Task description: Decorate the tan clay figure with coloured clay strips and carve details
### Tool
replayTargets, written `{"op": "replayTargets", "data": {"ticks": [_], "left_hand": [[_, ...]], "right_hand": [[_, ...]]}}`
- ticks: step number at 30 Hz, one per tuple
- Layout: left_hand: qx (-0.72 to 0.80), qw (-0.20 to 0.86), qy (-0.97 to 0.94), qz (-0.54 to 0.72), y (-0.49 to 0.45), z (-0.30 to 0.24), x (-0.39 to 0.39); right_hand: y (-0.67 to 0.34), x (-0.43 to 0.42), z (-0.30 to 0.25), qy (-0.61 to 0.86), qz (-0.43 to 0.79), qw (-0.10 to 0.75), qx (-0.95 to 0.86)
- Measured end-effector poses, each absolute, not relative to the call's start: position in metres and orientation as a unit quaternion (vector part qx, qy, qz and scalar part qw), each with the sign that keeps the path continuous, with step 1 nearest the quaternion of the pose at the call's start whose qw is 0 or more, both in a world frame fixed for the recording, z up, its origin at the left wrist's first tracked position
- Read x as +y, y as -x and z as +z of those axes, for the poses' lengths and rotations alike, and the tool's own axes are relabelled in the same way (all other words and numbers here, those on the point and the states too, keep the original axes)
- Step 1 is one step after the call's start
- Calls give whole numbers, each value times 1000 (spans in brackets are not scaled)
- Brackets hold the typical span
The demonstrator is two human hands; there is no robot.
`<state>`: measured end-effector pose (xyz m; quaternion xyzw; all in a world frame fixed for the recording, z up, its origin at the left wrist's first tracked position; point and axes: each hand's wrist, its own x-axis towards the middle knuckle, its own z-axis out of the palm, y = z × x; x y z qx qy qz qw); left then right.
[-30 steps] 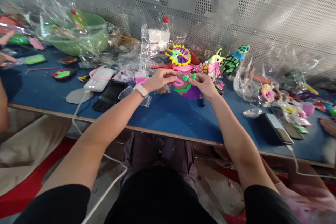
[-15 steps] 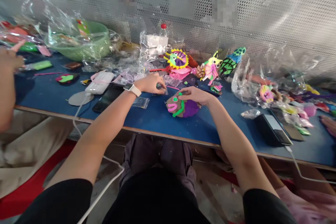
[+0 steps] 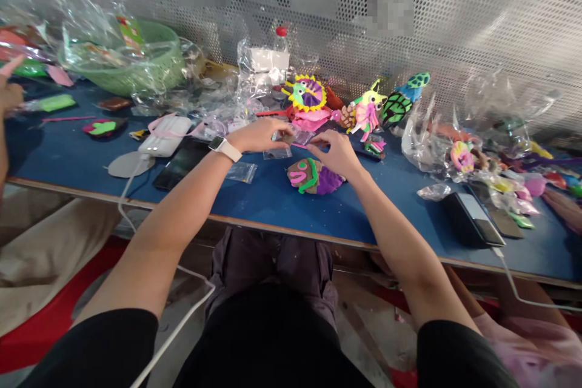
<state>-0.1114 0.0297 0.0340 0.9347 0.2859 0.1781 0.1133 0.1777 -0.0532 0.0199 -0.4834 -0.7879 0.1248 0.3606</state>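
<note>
A flat modelling-clay fish point(image 3: 331, 182) with a brown face, pink lips, green strips and a purple body lies on the table in front of me. Just beyond it, on the left, my left hand point(image 3: 264, 135), with a watch point(image 3: 218, 144) on its wrist, is closed on a small clear plastic bag point(image 3: 278, 153). My right hand point(image 3: 337, 153) hovers over the fish's upper edge, thumb and fingers bent with a gap between them. I see nothing held in it. Another small clear bag point(image 3: 245, 172) rests below my left wrist.
Several clay figures point(image 3: 309, 94) stand behind my hands. Leftward are a power bank point(image 3: 167, 135), a dark phone point(image 3: 179, 163) and a green basket point(image 3: 131, 82) with wrappers. At right sit a black device point(image 3: 470, 221) and plastic-wrapped clay. A co-worker's hand point(image 3: 10, 97) shows far left.
My right hand has lifted off the clay fish and moved up, nearer my left hand. The left hand has shifted slightly, with more of the small bag showing under its fingers. The view has tilted a little.
</note>
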Motion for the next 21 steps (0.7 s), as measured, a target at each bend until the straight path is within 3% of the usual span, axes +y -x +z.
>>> {"op": "replayTargets", "data": {"ticks": [7, 16, 21], "left_hand": [[265, 103, -911, 299, 87, 27, 15], [239, 16, -926, 291, 60, 23, -3], [249, -9, -918, 308, 60, 18, -1]], "right_hand": [[-165, -56, 14, 469, 194, 432, -745], [-157, -63, 14, 488, 150, 405, -758], [-158, -59, 14, 481, 193, 440, -734]]}}
